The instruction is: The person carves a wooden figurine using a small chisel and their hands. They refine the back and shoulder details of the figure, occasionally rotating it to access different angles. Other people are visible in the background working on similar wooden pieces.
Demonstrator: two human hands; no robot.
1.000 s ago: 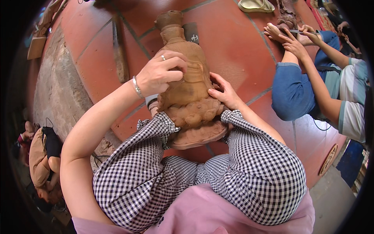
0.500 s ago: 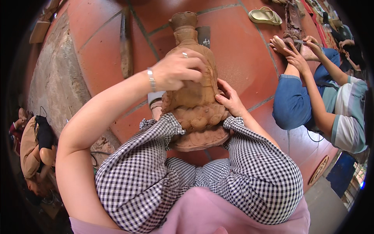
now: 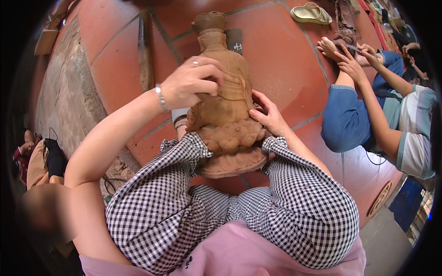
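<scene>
A brown clay statue [image 3: 221, 108] lies tilted away from me between my knees, its round scalloped base toward me and its narrow neck at the far end. Over the left side of its body is my left hand [image 3: 193, 82], fingers curled inward; whatever they may hold is hidden. My right hand [image 3: 271, 117] grips the statue's right edge, thumb on the near surface and the other fingers bent along the side.
A long dark wooden stick [image 3: 146, 50] lies on red floor tiles [image 3: 285, 60] to the left. At the right, a seated co-worker [image 3: 368, 101] handles another brown figure [image 3: 345, 20]. A pale sandal [image 3: 311, 14] sits far right; a rough stone slab [image 3: 69, 87] is on the left.
My left hand has shifted left across the statue, uncovering more of its middle. My right hand keeps its hold on the right edge. At the lower left, a blurred shape has come into view.
</scene>
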